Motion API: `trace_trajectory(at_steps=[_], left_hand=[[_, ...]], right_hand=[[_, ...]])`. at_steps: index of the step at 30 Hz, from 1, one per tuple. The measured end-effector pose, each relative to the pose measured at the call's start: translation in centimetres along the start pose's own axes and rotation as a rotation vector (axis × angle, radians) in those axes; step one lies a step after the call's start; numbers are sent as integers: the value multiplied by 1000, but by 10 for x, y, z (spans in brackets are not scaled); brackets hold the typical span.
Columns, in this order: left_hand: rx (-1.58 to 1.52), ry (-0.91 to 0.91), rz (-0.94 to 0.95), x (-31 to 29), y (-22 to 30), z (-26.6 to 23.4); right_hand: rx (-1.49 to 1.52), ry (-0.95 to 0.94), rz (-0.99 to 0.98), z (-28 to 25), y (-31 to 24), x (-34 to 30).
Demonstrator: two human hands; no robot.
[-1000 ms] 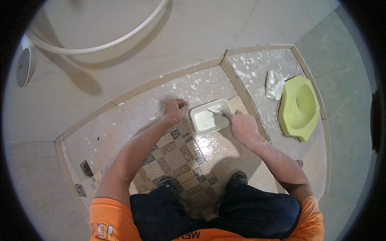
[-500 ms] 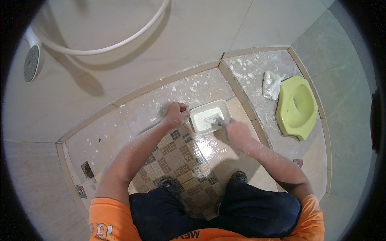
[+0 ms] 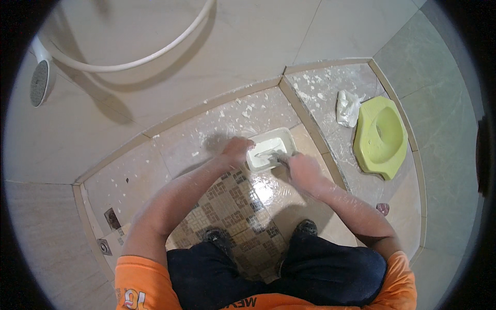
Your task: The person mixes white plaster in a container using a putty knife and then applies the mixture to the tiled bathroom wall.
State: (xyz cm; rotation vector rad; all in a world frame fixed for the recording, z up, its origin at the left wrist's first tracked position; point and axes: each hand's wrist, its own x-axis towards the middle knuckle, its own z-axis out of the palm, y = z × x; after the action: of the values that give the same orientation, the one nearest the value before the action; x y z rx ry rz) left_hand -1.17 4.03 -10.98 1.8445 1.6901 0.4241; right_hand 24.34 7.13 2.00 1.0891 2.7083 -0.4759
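Observation:
A white rectangular tub sits on the floor in front of me, holding white paste. My left hand has its fingers closed over the tub's left rim. My right hand, at the tub's right side, is wrapped round the handle of a putty knife. The knife's blade lies tilted in the paste, and its tip is partly covered. White residue marks my right forearm.
A yellow-green squat toilet pan lies on a raised ledge at the right, beside a crumpled white bag. White flakes dot the tiles. A shower head and hose hang at upper left. A drain is at lower left.
My left hand has moved right and a little down, from beside the tub onto its rim. The putty knife's blade has turned slightly and shifted left in the paste.

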Motion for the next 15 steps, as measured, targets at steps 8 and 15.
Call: trace_trajectory(at_steps=[8,15], left_hand=[[-23,87,84,-6,10,11],[-9,-200,-287,-5,53,-25]], right_hand=[[-113,-5,62,-5,10,4],[-84,32,42,-14,-5,-3]])
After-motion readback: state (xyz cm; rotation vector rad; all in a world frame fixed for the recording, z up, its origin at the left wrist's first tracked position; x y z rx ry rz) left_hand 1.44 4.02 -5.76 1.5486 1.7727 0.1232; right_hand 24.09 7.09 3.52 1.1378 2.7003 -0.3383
